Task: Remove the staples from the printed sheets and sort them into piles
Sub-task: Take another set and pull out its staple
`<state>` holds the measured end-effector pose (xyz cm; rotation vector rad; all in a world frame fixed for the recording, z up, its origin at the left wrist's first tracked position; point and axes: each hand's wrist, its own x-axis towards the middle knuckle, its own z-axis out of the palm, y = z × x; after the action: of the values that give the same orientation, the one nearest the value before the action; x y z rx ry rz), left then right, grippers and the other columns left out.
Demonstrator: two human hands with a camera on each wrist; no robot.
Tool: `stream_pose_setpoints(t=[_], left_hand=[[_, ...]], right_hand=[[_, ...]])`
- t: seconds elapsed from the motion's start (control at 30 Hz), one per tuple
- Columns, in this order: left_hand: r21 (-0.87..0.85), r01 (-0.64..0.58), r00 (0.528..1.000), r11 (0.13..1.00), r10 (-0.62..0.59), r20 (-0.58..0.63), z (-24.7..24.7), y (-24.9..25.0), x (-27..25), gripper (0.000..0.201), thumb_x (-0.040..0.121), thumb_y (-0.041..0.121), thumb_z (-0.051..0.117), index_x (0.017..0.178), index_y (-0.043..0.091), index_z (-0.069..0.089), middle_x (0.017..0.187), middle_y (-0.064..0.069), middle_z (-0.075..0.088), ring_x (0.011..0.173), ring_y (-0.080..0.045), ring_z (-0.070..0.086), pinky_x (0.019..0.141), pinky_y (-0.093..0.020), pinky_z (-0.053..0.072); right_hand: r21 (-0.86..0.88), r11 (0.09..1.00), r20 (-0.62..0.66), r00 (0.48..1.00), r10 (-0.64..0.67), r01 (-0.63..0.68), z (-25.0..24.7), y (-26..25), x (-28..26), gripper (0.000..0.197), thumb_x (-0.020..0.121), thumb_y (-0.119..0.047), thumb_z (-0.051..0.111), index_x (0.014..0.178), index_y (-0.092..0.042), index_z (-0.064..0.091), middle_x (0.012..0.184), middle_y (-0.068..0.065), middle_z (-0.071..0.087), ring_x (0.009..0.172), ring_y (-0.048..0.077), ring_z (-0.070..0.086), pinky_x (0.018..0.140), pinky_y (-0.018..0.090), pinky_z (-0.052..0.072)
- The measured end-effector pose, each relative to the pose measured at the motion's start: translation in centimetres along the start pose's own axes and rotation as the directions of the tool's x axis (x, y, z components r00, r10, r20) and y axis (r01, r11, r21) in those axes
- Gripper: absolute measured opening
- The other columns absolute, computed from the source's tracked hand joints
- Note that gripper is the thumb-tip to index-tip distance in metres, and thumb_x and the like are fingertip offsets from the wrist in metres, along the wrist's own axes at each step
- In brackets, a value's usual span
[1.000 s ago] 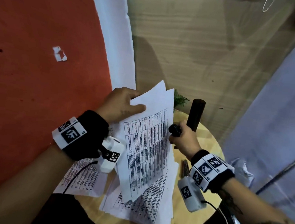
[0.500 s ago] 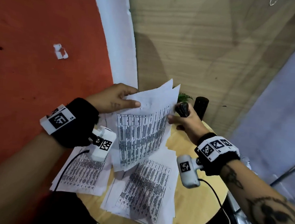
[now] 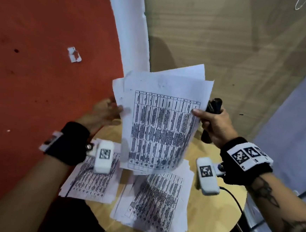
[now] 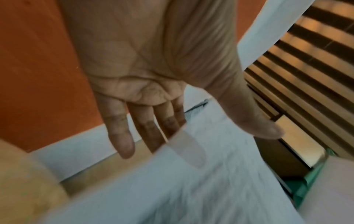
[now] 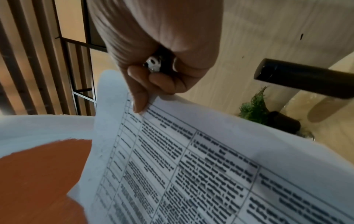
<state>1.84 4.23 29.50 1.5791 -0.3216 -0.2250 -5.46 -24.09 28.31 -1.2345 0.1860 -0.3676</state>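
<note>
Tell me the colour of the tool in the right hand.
Black, with a silvery metal end; the tool shows best in the head view.

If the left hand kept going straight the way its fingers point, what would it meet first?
Most likely the held sheets: the left hand is open, fingertips at their left edge, some already behind the paper in the wrist view. Exact contact is blurred.

No legible text — held printed sheets (image 3: pixel 159 123) show ruled table, print blurred; wrist bands (image 3: pixel 247 157) carry square black-white marker codes only.
</note>
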Motion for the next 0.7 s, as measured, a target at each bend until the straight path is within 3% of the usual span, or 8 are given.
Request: stream_pose_setpoints(t=[0.07, 0.2, 0.33, 0.4, 0.5, 0.6, 0.63, 0.7], left_hand=[[0.03, 0.016, 1.0, 0.999, -0.016, 0.004, 1.4, -2.3, -0.5, 0.089, 0.019, 0.059, 0.088, 0.092, 0.02, 0.057, 0.073, 0.013, 0.073, 0.069, -0.001, 0.068, 0.057, -0.015, 0.054], [-0.012, -0.04, 0.981, 0.999, 0.037, -0.191, 2.6, -4.7, -0.3, 0.07, 0.057, 0.016, 0.085, 0.12, 0.005, 0.055, 0.108, -0.008, 0.068, 0.1, -0.02, 0.065, 0.088, -0.028, 0.053], [-0.043, -0.026, 0.968, 0.999, 0.014, -0.252, 0.5, -5.1, -0.1, 0.046, 0.075, -0.005, 0.069, 0.118, 0.0, 0.055, 0.088, 0.005, 0.071, 0.081, -0.007, 0.067, 0.075, -0.02, 0.055], [-0.076, 0.011, 0.96, 0.997, -0.032, -0.279, -1.3, -5.1, -0.2, 0.041, 0.077, -0.002, 0.068, 0.115, 0.001, 0.057, 0.09, 0.003, 0.07, 0.089, -0.015, 0.065, 0.086, -0.031, 0.051], [-0.085, 0.117, 0.926, 0.99, -0.14, -0.35, -4.8, -6.6, 0.2, 0.031, 0.074, 0.008, 0.073, 0.102, 0.008, 0.059, 0.081, 0.003, 0.071, 0.083, -0.012, 0.063, 0.094, -0.037, 0.046], [-0.11, 0.273, 0.881, 0.956, -0.294, -0.372, -8.2, -9.8, -0.1, 0.042, 0.075, 0.015, 0.073, 0.112, 0.002, 0.057, 0.066, 0.006, 0.072, 0.061, -0.006, 0.067, 0.07, -0.023, 0.054], [-0.095, 0.348, 0.856, 0.933, -0.357, -0.374, -8.9, -11.0, -0.5, 0.057, 0.074, 0.017, 0.073, 0.123, -0.002, 0.053, 0.082, -0.001, 0.074, 0.073, -0.01, 0.069, 0.069, -0.021, 0.052], [-0.008, 0.451, 0.801, 0.892, -0.409, -0.437, -10.5, -14.3, -0.8, 0.056, 0.083, 0.013, 0.068, 0.132, -0.002, 0.047, 0.121, -0.01, 0.06, 0.109, -0.021, 0.058, 0.084, -0.026, 0.041]], right_hand=[[0.004, 1.0, 0.002, 1.0, 0.017, -0.017, 0.8, 0.6, -0.1, 0.046, 0.068, 0.005, 0.071, 0.106, -0.006, 0.049, 0.076, 0.002, 0.064, 0.035, -0.002, 0.043, 0.031, 0.011, 0.029], [-0.026, 0.999, -0.043, 0.999, 0.029, -0.03, 1.6, 2.1, -0.3, 0.036, 0.071, 0.005, 0.072, 0.095, -0.012, 0.05, 0.075, 0.004, 0.059, 0.033, -0.001, 0.042, 0.031, 0.012, 0.029], [-0.123, 0.99, 0.007, 0.998, 0.064, -0.063, 1.0, 3.2, -0.3, 0.036, 0.072, -0.005, 0.075, 0.096, -0.011, 0.049, 0.07, 0.006, 0.056, 0.036, 0.005, 0.041, 0.035, 0.015, 0.03], [-0.199, 0.976, 0.05, 0.994, 0.1, -0.088, 1.0, 4.4, -0.5, 0.028, 0.076, -0.003, 0.072, 0.087, -0.013, 0.048, 0.076, 0.007, 0.056, 0.037, 0.006, 0.042, 0.036, 0.016, 0.03], [-0.318, 0.941, 0.073, 0.987, 0.145, -0.115, 1.0, 7.2, -0.7, 0.033, 0.08, -0.007, 0.069, 0.105, -0.011, 0.048, 0.082, 0.002, 0.059, 0.041, 0.004, 0.05, 0.039, 0.015, 0.032], [-0.454, 0.872, 0.042, 0.973, 0.226, -0.183, -0.2, 11.8, -1.3, 0.029, 0.086, -0.018, 0.065, 0.105, -0.013, 0.044, 0.082, 0.002, 0.057, 0.049, 0.006, 0.055, 0.046, 0.018, 0.032], [-0.497, 0.837, 0.016, 0.963, 0.271, -0.227, -1.1, 13.9, -1.7, 0.027, 0.088, -0.023, 0.063, 0.104, -0.012, 0.044, 0.083, 0.004, 0.056, 0.053, 0.01, 0.054, 0.048, 0.02, 0.032], [-0.541, 0.782, -0.048, 0.939, 0.341, -0.312, -3.2, 18.0, -2.8, 0.025, 0.091, -0.028, 0.059, 0.099, -0.008, 0.047, 0.077, 0.007, 0.055, 0.054, 0.015, 0.05, 0.049, 0.021, 0.033]])
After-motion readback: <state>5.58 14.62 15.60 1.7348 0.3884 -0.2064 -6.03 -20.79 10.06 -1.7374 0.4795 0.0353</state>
